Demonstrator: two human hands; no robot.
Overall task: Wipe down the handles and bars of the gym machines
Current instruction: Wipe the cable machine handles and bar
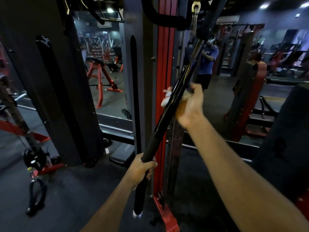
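Nearest the camera, the left hand [142,168] has a full grip curled round the matte lower section of a long black bar [168,104], close to its bottom end, whose pale cap hangs just above the dark floor [75,198]. The bar slants up and to the right, its middle part glossy. Higher along it, the right hand [190,104] wraps the glossy section from the right side, its grip closed on a white cloth [167,96] pressed against the bar; bits of the cloth poke out on the left of the bar. The bar's top end hangs from a metal clip [195,15] at the upper edge of the view. Just behind the bar stands the red upright [164,47] of the cable machine, its foot bolted on the floor. Lower left, a black rope handle [36,196] lies on the floor near a red frame base. Farther back, a mirror [100,64] reflects red benches and a person in a blue shirt.
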